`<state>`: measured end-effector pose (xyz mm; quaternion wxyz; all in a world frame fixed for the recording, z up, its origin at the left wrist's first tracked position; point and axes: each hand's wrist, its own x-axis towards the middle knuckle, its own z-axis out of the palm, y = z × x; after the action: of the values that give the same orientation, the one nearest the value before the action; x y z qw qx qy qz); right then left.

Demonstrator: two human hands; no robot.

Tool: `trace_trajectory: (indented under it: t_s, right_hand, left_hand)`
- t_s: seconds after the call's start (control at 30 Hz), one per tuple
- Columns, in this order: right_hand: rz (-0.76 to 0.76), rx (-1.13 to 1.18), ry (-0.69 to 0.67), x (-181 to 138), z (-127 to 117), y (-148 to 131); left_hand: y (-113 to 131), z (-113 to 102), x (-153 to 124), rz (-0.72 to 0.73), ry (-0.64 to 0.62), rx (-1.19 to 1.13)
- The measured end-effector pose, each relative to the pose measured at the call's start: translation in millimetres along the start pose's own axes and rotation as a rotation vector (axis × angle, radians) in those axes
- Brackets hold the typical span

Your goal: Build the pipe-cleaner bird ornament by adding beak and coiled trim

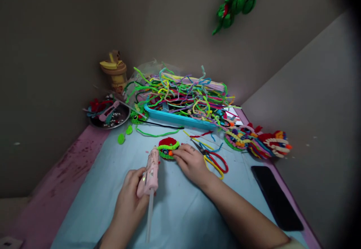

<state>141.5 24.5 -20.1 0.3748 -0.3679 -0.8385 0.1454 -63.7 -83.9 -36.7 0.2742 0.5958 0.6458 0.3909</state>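
Observation:
My left hand [132, 189] is wrapped round a pink hot glue gun [152, 170]. A clear glue stick [150, 215] pokes out of the gun's back end. The nozzle points away from me and reaches the left edge of a small round pipe-cleaner piece [168, 142], red on top with bright green bands, a blue-and-black eye and an orange bit. From the right, the closed fingers of my right hand [191, 163] pinch this piece at the orange bit. Scissors [216, 160] with red and yellow handles lie half spread just beyond my right hand.
Behind stands a blue tray [180, 119] heaped with colourful pipe cleaners [186, 91]. A metal bowl [118, 121] is at the left, near green leaf shapes [121, 139]. Finished-looking pipe-cleaner figures [262, 142] and a black phone [278, 198] lie right. Green decorations [239, 3] hang above.

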Motion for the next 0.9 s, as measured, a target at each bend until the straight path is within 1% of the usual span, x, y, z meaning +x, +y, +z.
trace_trajectory:
  t_s: [0.1, 0.13, 0.17, 0.23, 0.3, 0.4, 0.47, 0.63, 0.9]
  right_hand:
    - [0.147, 0.039, 0.126, -3, -23, 10]
    - [0.197, 0.021, 0.155, -5, -30, 14]
    - [0.231, -0.004, 0.155, -7, -37, 19]
    - [0.258, -0.061, 0.051, -12, -47, 28]
    - [0.275, -0.143, -0.074, -17, -51, 36]
    - [0.286, -0.238, -0.227, -21, -49, 41]
    - [0.29, -0.27, -0.288, -21, -46, 41]
    - [0.304, -0.298, -0.33, -17, -42, 35]
    - [0.302, -0.306, -0.337, -15, -39, 31]
  left_hand:
    - [1, -1, 1, 0.013, 0.02, 0.012]
    - [2, -1, 1, 0.016, 0.028, 0.014]
    - [3, -2, 2, 0.02, 0.034, 0.018]
    - [5, -3, 4, 0.036, 0.035, 0.032]
    - [7, -3, 5, 0.057, 0.025, 0.055]
    - [6, -3, 4, 0.099, 0.01, 0.09]
    - [5, -1, 2, 0.131, 0.008, 0.119]
    - [4, 1, -3, 0.202, -0.016, 0.173]
    - [9, 4, -5, 0.219, -0.199, 0.21]
